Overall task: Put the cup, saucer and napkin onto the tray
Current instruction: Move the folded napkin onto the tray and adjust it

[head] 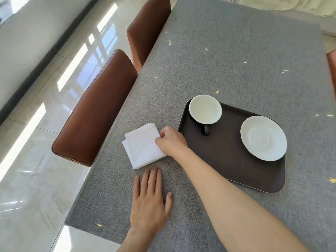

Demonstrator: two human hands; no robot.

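A dark brown tray (227, 157) lies on the grey table. In its far left corner stands a cup (205, 109), black outside and white inside, its handle pointing toward me. A white saucer (263, 138) rests on the tray's right side. A folded white napkin (142, 147) lies on the table just left of the tray. My right hand (171, 141) reaches across and pinches the napkin's right edge. My left hand (150, 200) lies flat on the table below the napkin, fingers spread, holding nothing.
Two brown leather chairs (96, 110) (147, 31) are pushed against the table's left edge (109, 131). Another chair's edge (331, 70) shows at the far right. Glossy tiled floor (36, 142) lies to the left. The grey tablecloth (236, 60) stretches beyond the tray.
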